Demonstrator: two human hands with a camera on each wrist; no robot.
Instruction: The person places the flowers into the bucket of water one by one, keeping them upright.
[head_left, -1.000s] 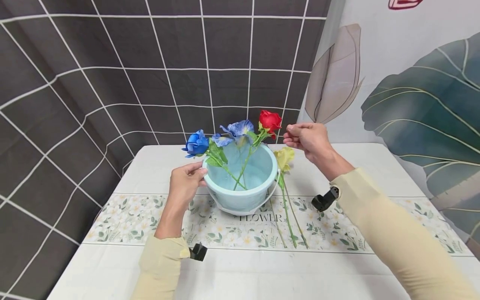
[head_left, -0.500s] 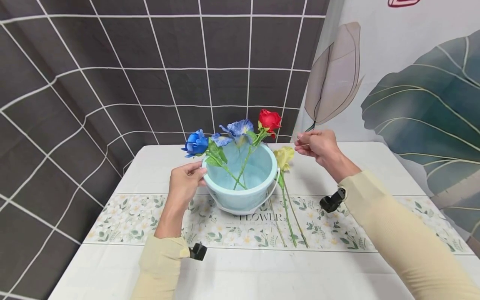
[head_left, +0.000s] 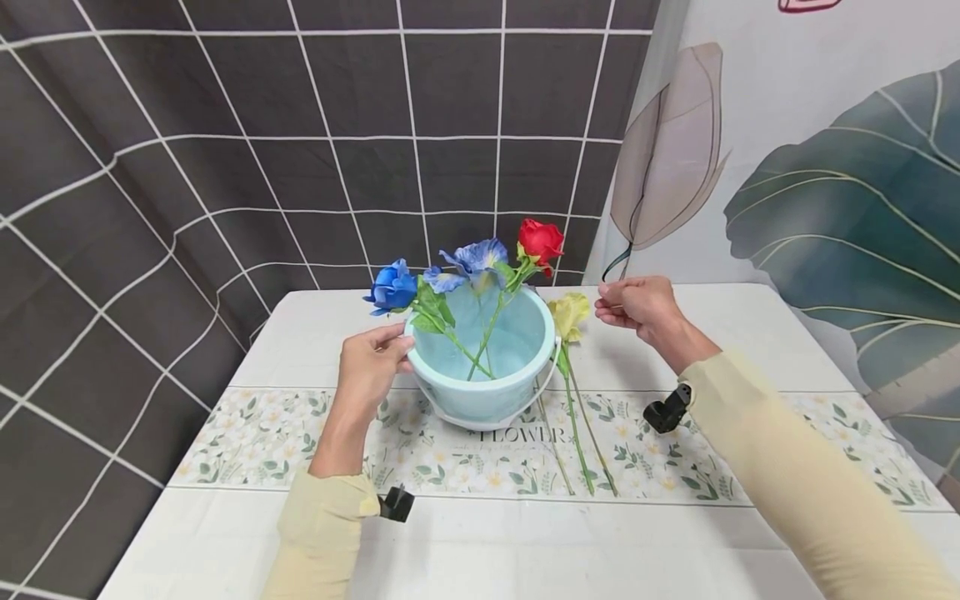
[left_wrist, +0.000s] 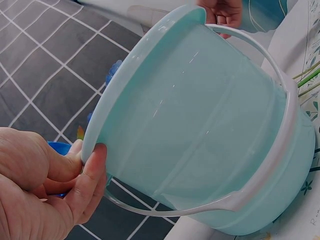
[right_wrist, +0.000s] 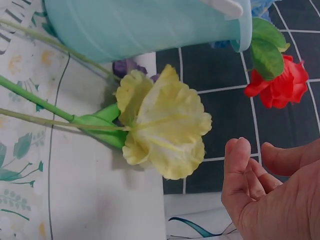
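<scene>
My left hand (head_left: 369, 365) pinches the left rim of a light blue bucket (head_left: 483, 404), thumb and fingers on either side of the rim in the left wrist view. A blue rose (head_left: 392, 287), a blue iris (head_left: 477, 258) and a red rose (head_left: 541, 240) lean in the bucket, their heads above the rim. To the right of the bucket, my right hand (head_left: 642, 305) hovers with loosely curled fingers and nothing between them. Nearest to it, a yellow flower (right_wrist: 162, 127) lies on the table beside the bucket.
Long stems (head_left: 576, 433) stretch toward the table's front. Behind the yellow flower, a purple flower (right_wrist: 129, 67) is partly hidden. The bucket's white handle (left_wrist: 272, 165) hangs down. A dark gridded cloth (head_left: 360, 150) backs the white table (head_left: 480, 542).
My right hand has moved to the right and slightly down, away from the red rose. The left hand, the bucket and the flowers have stayed in place.
</scene>
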